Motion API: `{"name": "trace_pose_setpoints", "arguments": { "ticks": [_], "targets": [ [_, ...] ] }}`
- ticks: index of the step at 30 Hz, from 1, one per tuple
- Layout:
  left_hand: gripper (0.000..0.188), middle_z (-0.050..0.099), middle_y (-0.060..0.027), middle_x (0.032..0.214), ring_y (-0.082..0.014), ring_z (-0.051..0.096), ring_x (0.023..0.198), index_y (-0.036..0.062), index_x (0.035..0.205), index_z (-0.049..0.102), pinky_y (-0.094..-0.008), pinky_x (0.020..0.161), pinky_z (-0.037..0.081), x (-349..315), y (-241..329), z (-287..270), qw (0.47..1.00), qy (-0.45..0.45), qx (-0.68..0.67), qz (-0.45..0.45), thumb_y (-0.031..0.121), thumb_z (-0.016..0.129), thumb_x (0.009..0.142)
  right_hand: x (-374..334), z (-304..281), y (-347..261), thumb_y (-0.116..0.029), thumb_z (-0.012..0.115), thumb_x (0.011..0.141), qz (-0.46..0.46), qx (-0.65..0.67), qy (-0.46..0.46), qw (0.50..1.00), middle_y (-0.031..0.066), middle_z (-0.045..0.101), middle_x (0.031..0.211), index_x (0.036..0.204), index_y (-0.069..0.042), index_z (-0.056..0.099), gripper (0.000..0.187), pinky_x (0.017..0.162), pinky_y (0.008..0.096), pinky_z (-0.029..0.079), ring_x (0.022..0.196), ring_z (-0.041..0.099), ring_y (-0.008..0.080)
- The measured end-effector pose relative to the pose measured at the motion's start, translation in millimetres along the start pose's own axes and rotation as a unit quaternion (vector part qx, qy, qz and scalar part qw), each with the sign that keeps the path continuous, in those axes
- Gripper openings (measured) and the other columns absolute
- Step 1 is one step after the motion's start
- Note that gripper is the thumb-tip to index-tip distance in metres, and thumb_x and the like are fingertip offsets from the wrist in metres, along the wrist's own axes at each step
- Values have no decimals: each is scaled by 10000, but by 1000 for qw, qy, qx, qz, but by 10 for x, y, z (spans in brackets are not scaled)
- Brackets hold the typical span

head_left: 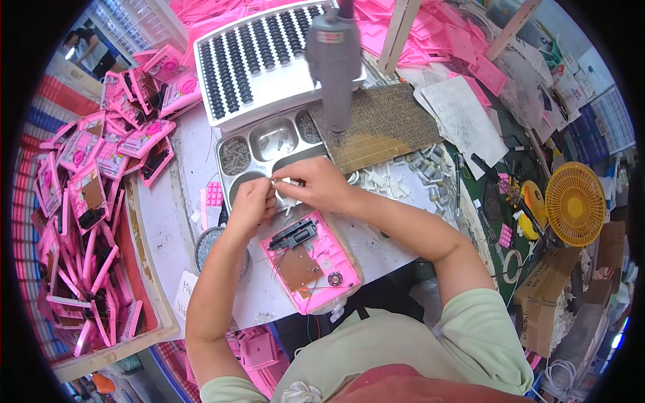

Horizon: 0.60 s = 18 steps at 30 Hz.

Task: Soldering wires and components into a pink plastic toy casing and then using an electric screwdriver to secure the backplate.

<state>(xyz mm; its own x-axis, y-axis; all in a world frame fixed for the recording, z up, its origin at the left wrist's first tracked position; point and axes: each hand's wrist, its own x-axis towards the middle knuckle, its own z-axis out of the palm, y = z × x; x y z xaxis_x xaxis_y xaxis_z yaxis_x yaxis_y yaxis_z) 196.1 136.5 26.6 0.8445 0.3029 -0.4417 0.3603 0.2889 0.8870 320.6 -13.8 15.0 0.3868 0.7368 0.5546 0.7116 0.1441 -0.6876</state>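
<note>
Below, pink open casing [310,260] lies long axis up-left to down-right; left hand [252,201], right hand [316,185] pinching small part together.

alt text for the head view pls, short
Both hands, left hand and right hand, pinch a small part over a metal compartment tray. An open pink case showing a brown board lies just below; a grey electric screwdriver hangs above.

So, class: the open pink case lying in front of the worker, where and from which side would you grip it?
Probably by the two long rims of the pink case, pinching across its width from above. It lies flat and open side up, with a brown board and black part inside, so the rims are the only bare edges. Both the left hand and right hand are busy above it.
</note>
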Motion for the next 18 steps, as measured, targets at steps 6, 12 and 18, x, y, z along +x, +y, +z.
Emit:
{"name": "trace_pose_setpoints", "arguments": {
  "ticks": [6, 12, 18],
  "targets": [
    [449, 305, 88, 561, -40, 212, 440, 168, 669, 397, -255, 402, 134, -37, 203, -120, 989, -64, -38, -126, 334, 565, 1051, -15, -70, 33, -178, 740, 833, -112, -62, -25, 991, 64, 644, 684, 1040, -132, 780, 216, 542, 387, 500, 602, 644, 254],
    [320, 609, -11, 753, -71, 476, 546, 46, 858, 634, -228, 462, 331, -98, 16, -119, 995, 12, 35, 95, 302, 598, 1047, 59, -102, -131, -191, 748, 890, 140, 118, -19, 983, 29, 696, 743, 1058, -47, 765, 222, 565, 291, 464, 625, 600, 96],
    [204, 646, -140, 808, -222, 617, 690, -15, 951, 650, -338, 634, 486, -267, -1, 64, 853, 185, 325, 364, 188, 671, 967, 76, -77, 62, -254, 730, 946, 246, 144, -34, 958, 19, 692, 748, 986, 0, 765, 260, 606, 268, 459, 693, 573, 56]
  ]
}}
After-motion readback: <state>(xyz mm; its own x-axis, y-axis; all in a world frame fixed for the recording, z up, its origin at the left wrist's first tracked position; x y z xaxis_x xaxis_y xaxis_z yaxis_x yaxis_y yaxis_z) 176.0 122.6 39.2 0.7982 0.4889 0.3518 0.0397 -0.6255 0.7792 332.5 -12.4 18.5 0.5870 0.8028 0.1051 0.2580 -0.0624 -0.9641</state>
